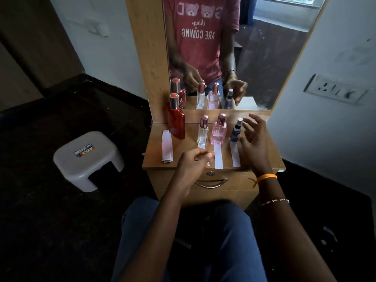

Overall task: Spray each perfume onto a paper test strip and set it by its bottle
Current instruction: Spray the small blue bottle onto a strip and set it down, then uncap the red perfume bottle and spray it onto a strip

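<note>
Several perfume bottles stand on the small wooden dresser top point(154, 157): a tall red bottle point(176, 121) at the left, a clear bottle point(202, 132), a pink bottle point(219, 131) and a dark blue bottle point(236, 131). White paper strips lie in front of the pink bottle point(218, 157) and the blue bottle point(235, 156). A strip in front of the clear bottle is mostly hidden under my left hand point(193, 161), whose fingers are curled over it. My right hand point(252, 143) hovers open just right of the blue bottle. A stack of spare strips point(167, 146) lies beside the red bottle.
A mirror point(234, 47) rises behind the bottles and reflects them and my hands. A drawer with a metal handle point(211, 183) sits below the top. A grey plastic stool point(87, 159) stands on the dark floor to the left. A wall socket point(335, 90) is at the right.
</note>
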`<state>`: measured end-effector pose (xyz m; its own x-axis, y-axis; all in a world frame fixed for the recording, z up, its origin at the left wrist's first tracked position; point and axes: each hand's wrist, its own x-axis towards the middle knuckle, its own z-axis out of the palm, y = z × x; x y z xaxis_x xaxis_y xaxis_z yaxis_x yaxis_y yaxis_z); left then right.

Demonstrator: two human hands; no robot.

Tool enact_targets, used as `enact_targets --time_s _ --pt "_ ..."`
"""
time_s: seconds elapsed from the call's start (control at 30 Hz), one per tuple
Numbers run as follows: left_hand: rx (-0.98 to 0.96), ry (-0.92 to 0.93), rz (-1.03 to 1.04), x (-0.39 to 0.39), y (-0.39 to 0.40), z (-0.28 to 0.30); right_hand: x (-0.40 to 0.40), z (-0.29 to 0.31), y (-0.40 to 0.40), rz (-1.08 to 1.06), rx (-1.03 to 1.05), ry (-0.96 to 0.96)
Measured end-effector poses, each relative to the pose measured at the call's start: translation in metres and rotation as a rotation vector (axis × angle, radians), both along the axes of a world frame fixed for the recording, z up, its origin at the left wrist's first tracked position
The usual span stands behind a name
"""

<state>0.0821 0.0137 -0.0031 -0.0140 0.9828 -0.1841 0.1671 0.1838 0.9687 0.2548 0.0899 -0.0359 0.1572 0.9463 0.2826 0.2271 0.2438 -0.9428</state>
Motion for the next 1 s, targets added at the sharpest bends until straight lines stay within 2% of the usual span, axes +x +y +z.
enact_targets --time_s 0.17,0.3,0.43,0.6,0.83,1.0 --pt "0.102 0.162 0.138 -0.021 0.0 -0.008 -0.026 0.008 -0.029 -0.246 0.173 -0.082" --pt "0.179 0.479 0.402 -0.047 0.002 -0.019 -0.081 0.005 -0.046 -0.006 0.11 -0.228" --pt "0.048 0.705 0.38 -0.066 0.006 -0.028 -0.129 0.0 -0.038 0.128 -0.004 -0.385" --pt "0.063 0.734 0.273 -0.071 0.005 -0.032 -0.162 0.006 -0.024 0.05 -0.175 -0.476" --pt "0.089 0.646 0.278 -0.076 0.009 -0.039 -0.17 0.005 -0.011 -0.004 -0.39 -0.299" --pt "0.13 0.56 0.28 -0.079 0.009 -0.043 -0.171 0.008 -0.012 -0.006 -0.426 -0.327"
